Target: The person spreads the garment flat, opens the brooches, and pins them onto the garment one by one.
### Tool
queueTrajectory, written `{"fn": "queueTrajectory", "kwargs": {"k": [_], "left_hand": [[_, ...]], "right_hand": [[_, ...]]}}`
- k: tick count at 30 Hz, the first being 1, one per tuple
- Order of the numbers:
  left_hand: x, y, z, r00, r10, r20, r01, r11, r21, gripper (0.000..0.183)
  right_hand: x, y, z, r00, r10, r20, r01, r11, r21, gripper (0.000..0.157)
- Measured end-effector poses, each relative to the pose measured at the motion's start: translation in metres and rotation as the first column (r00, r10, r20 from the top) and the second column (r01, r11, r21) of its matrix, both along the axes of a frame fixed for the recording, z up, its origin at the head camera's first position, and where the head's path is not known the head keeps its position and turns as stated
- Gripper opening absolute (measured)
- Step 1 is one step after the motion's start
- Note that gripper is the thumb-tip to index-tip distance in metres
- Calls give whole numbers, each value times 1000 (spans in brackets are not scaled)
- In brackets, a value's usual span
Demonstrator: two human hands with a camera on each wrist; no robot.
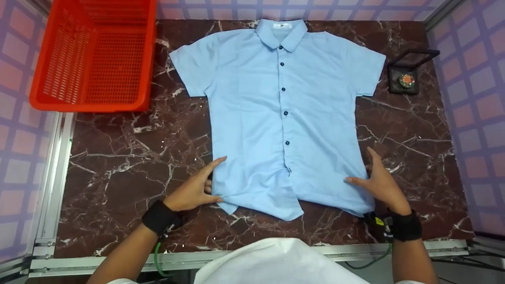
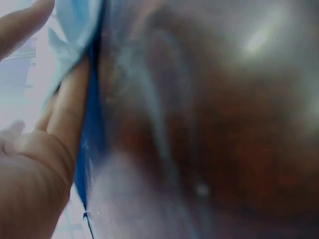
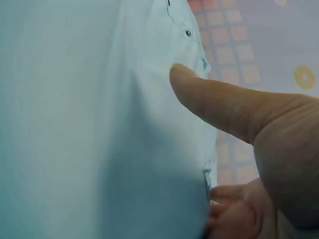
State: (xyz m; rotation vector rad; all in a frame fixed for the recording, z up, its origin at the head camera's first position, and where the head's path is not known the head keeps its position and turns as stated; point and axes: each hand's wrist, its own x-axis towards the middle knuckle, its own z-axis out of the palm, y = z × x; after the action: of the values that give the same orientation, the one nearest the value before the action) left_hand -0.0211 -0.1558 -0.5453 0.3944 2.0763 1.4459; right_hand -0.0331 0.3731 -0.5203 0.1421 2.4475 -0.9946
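While my left hand (image 1: pixel 189 193) and right hand (image 1: pixel 382 187) flank it low, at 8 and 4 o'clock, the light-blue shirt (image 1: pixel 248 98) lies spread, buttons up, mid-table on the dark red veined tabletop (image 1: pixel 118 165). Lengthwise axis runs 12 to 6: collar (image 1: pixel 282 37) points to 12, hem to 6, short sleeves out toward 10 and 2. Row of dark buttons (image 1: pixel 283 89) follows the axis, lower end drifting very slightly toward 5. Hem uneven; a loose flap angles down at 6, a small corner shows at 7.

Left hand wide, thumb well apart from forefinger; left wrist view shows straight fingers (image 2: pixel 70 107) slipped behind the cloth edge, tabletop blurred past them. Right hand also wide: thumb (image 3: pixel 219 102) straight over the fabric, forefinger reaching toward 11 alongside the shirt's side. Other right fingers lie by the edge; cannot tell whether they touch it.

Black wristband (image 1: pixel 159 217) on my left wrist, another on the right. Red basket (image 1: pixel 90 107) off at 10, small black case (image 1: pixel 402 90) at 2, just beside the sleeve, round patterned piece (image 1: pixel 406 81) inside.
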Motion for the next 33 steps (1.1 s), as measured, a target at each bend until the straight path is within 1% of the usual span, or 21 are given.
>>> {"fn": "queueTrajectory", "kwargs": {"k": [1,2,4,8,10,12,14,16,17,18,20,23,25,28,30,33], "left_hand": [[0,-2,0,1000,-22,-7,22,1000,-3,109],[-1,-3,2,999,-46,-12,46,999,-4,103],[-4,-7,2,996,-89,-17,89,996,1,91],[-11,-16,3,986,-161,31,160,986,44,65],[-14,-19,0,983,-175,57,172,984,51,58],[-16,-21,-2,983,-170,64,167,985,38,56],[-19,-21,-2,990,-134,32,134,991,10,57],[-23,-21,-2,997,-71,-29,70,997,-31,57],[-26,-21,-2,998,-32,-62,28,998,-56,56],[-28,-20,-2,995,8,-95,-15,997,-78,55],[-34,-19,-2,986,75,-151,-93,989,-118,52],[-42,-17,-3,965,142,-221,-181,969,-167,48],[-47,-16,-3,949,164,-268,-222,954,-200,46],[-55,-15,-1,929,186,-319,-268,934,-237,44],[-60,-14,2,917,183,-353,-285,921,-264,44],[-70,-11,7,908,159,-388,-290,906,-309,46]], "right_hand": [[0,2,0,1000,2,12,-2,1000,-6,121],[0,4,0,1000,6,9,-6,1000,-4,118],[0,8,-1,1000,11,-3,-11,1000,7,112],[1,12,-2,999,29,-42,-27,999,44,103],[0,12,-1,999,31,-44,-29,998,48,102],[-1,11,0,998,33,-52,-30,998,52,100],[-3,10,1,998,28,-63,-25,999,44,99],[-5,9,2,996,23,-85,-19,999,46,98],[-6,9,2,995,20,-95,-15,999,47,96],[-7,8,3,994,17,-108,-11,999,50,95],[-11,8,3,990,15,-141,-5,998,69,93],[-16,9,6,986,11,-168,4,996,90,89],[-20,11,8,984,11,-178,7,995,100,88],[-26,15,16,987,4,-163,11,996,88,86],[-32,19,21,988,8,-152,5,996,88,85],[-46,24,27,993,11,-116,-1,996,84,86]]}}
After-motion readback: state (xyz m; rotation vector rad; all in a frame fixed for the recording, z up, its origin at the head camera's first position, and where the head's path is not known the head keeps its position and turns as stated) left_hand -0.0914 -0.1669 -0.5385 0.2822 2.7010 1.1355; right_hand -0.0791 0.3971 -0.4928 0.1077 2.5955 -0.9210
